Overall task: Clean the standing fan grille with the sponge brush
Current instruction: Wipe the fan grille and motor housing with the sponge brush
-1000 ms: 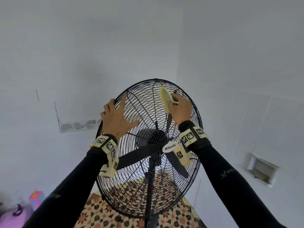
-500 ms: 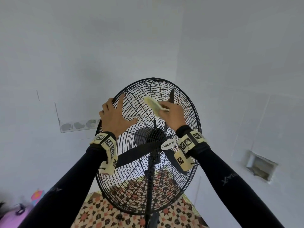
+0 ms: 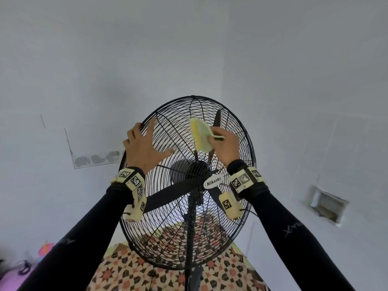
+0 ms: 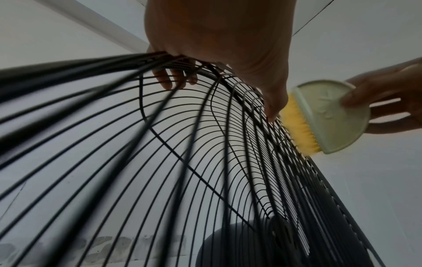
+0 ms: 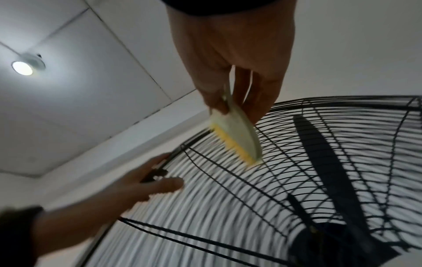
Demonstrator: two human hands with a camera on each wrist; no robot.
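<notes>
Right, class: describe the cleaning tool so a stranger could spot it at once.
Find the big black standing fan grille in the room's corner. On its upper part, the right hand grips a sponge brush. It is a pale green half-disc with a yellow strip along its straight edge, the only bright thing against the black wires.

right hand [image 5: 230, 59] gripping brush [image 5: 237, 137], grille [image 5: 285, 180]

Both arms reach up; left hand [image 3: 144, 148] spread with fingers curled at the tips, right hand [image 3: 225, 143] clenched in a grip.
</notes>
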